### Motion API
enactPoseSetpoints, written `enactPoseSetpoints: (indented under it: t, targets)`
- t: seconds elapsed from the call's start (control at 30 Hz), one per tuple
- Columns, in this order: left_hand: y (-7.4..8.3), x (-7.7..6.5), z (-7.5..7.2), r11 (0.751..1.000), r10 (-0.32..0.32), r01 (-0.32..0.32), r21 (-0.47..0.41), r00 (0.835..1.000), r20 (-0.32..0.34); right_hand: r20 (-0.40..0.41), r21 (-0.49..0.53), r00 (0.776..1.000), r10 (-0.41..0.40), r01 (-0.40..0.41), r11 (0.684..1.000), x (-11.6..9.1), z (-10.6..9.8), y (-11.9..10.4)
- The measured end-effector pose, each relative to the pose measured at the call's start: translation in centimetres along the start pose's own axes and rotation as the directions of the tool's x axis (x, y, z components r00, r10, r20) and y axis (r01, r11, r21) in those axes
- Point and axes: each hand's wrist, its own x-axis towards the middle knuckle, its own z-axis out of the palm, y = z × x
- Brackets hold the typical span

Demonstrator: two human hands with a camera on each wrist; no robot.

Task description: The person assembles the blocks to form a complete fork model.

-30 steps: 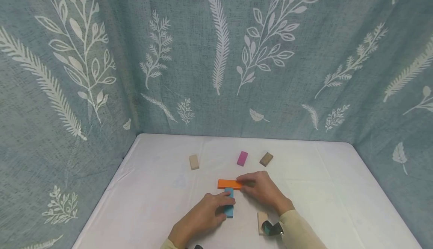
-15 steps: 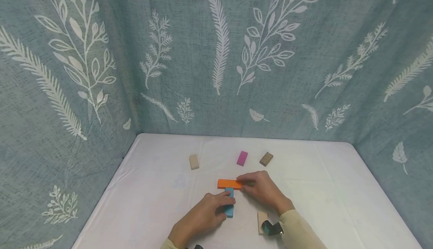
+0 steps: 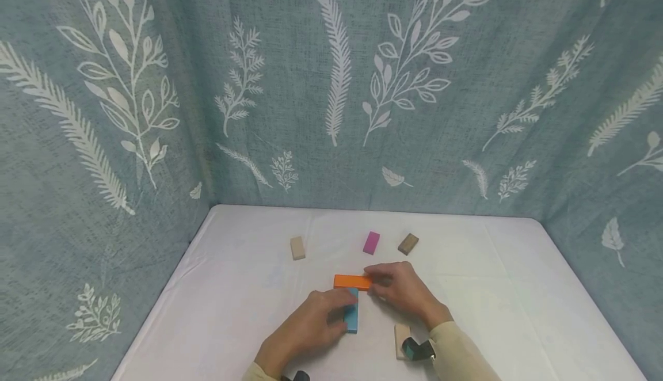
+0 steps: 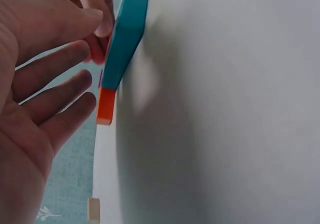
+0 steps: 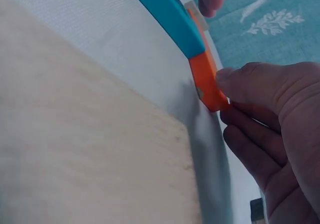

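An orange block (image 3: 349,281) lies crosswise on the white surface (image 3: 518,300), and a blue block (image 3: 351,316) runs from its near long side toward the person, so the two make a T shape. The blue block's far end meets the orange one, or sits so close that no gap shows.

The right hand (image 3: 401,292) pinches the right end of the orange block between thumb and fingers. The left hand (image 3: 315,319) is at the left of the blue block, its fingers loosely extended and spread rather than wrapped round it; whether a fingertip touches the block is hard to tell from these angles.

Beside the right wrist lies a pale wooden block (image 3: 399,335), partly hidden by a dark device (image 3: 415,349). Farther back, well apart from the T, are a beige block (image 3: 297,248), a magenta block (image 3: 371,243) and a brown block (image 3: 408,244). A blue-green curtain (image 3: 290,82) with white leaf prints hangs behind.
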Motion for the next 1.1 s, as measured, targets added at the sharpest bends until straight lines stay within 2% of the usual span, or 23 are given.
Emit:
enactPoseSetpoints:
  t: [0.17,0.33,0.5,0.63,0.83,1.1]
  targets:
    - [-0.5,0.2,-0.6,0.998,0.058,-0.055,0.03,0.995,-0.082,-0.005,-0.007,1.0,0.028,-0.028,1.0,-0.3,-0.4,-0.1]
    - [-0.8,0.6,-1.3,1.0,-0.004,0.007,0.03,0.995,-0.104,-0.007,0.0,0.999,0.049,-0.049,0.999,-1.1,-0.7,-0.2]
    - [-0.9,1.2,-1.6,0.993,-0.114,0.115,0.003,0.99,-0.088,-0.013,-0.008,0.994,0.106,-0.106,0.994,-2.5,-1.0,-0.4]
    - [-1.0,1.7,-1.6,0.988,-0.155,0.156,0.009,0.985,-0.08,-0.036,-0.018,0.992,0.121,-0.122,0.992,-3.9,-1.4,-0.7]
    - [-1.7,2.4,-1.3,0.991,-0.129,0.131,0.019,0.99,-0.063,-0.086,-0.057,0.992,0.091,-0.096,0.994,-6.0,-2.0,-0.5]
    - [-2.5,3.4,-1.1,0.991,-0.135,0.135,0.019,0.991,0.006,-0.063,-0.062,0.991,0.115,-0.119,0.991,-8.8,-2.5,-0.4]
